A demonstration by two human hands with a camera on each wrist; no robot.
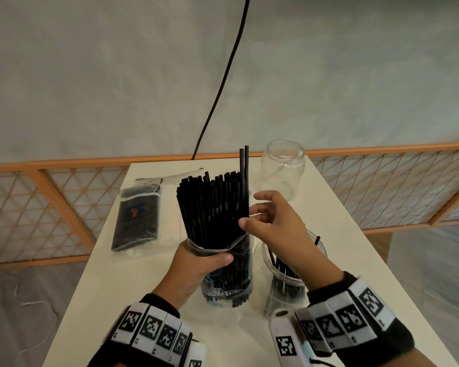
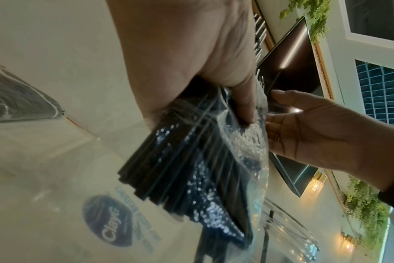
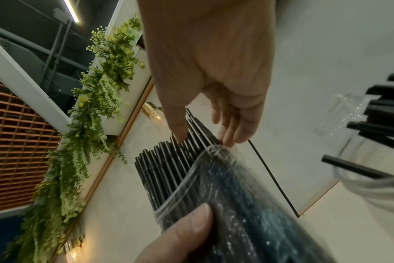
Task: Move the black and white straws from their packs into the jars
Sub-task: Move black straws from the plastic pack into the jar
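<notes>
My left hand (image 1: 212,260) grips a clear pack of black straws (image 1: 215,207) upright over the white table (image 1: 133,292); its thumb (image 3: 187,231) presses the plastic. At the bundle's right edge my right hand (image 1: 248,215) pinches two black straws (image 1: 244,165), which stand higher than the others. In the right wrist view its thumb and fingertips (image 3: 232,137) close on straws at the pack's mouth (image 3: 209,160). A glass jar with several black straws (image 1: 289,276) stands to the right, partly hidden by my right forearm. An empty jar (image 1: 282,168) stands at the far edge.
A second pack of black straws (image 1: 137,221) lies on the left of the table, on top of a pack of white straws (image 1: 171,207). A black cable (image 1: 223,88) hangs behind the table. An orange lattice fence (image 1: 382,186) runs behind and beside it.
</notes>
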